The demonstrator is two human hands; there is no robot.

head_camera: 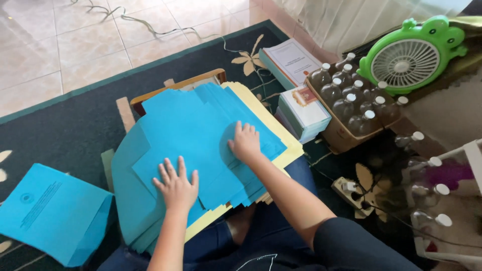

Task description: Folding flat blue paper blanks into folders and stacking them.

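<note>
Seated person, seen from above, with both hands laid flat on a spread of blue paper sheets (186,130) that covers a small wooden desk (175,86) over the lap. Left hand (176,184) rests palm down, fingers splayed and released, near the lower edge of the blue sheets. Right hand (246,142) presses flat on the right side of the same pile, fingers extended, grasping nothing. Pale yellow sheets (281,133) lie beneath the blue ones and show along the right and lower edges. A separate stack of blue covers (50,216) sits on the dark carpet (75,125) to the left, well apart. To the right: stacks of white booklets (304,113), a cardboard box of clear bottles (351,100) with white caps, and a green frog-shaped fan (411,55) behind it.
</note>
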